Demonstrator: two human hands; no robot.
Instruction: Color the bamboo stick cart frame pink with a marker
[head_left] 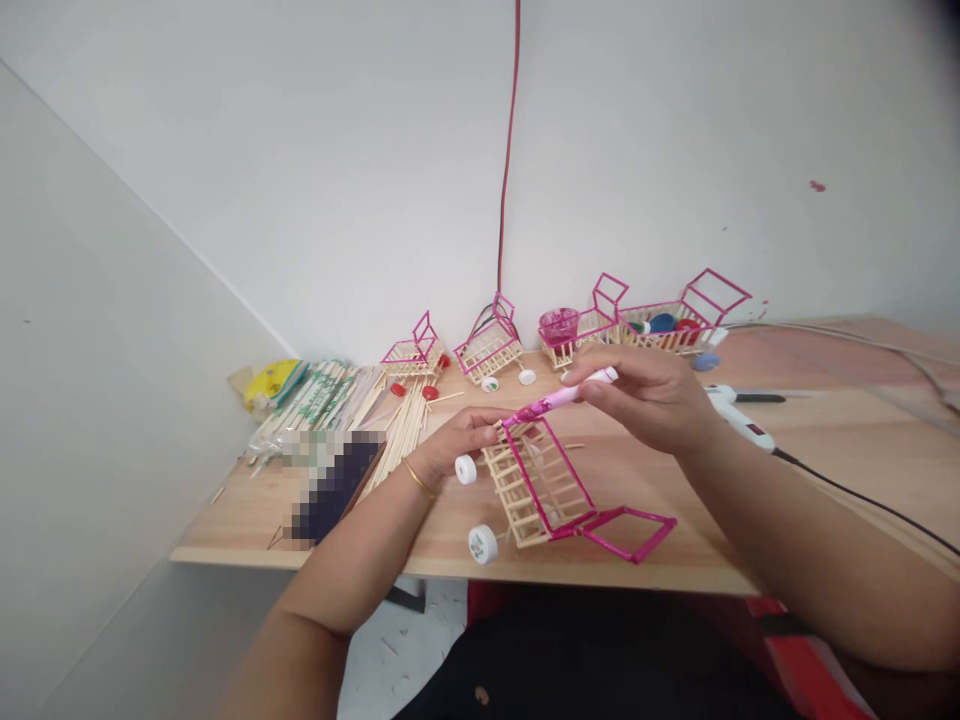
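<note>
A small cart (527, 490) made of wooden sticks lies tipped on its side, with white bottle-cap wheels (483, 544) toward the left. Its top rim and handle frame (626, 530) are magenta. My left hand (466, 438) grips the cart's far end, its fingertips partly hidden. My right hand (649, 395) pinches a white pen-like paint tool (566, 396) smeared with magenta. The tool's tip is at the rim's far corner, close to my left fingers; whether it is a brush or a marker cannot be made out.
Several similar stick carts (491, 352) stand along the wall, one carrying a cup of magenta paint (559, 325). Loose sticks (405, 430) and bagged sticks (315, 400) lie on the left. A white glue gun (739, 420) with a black cord lies on the right.
</note>
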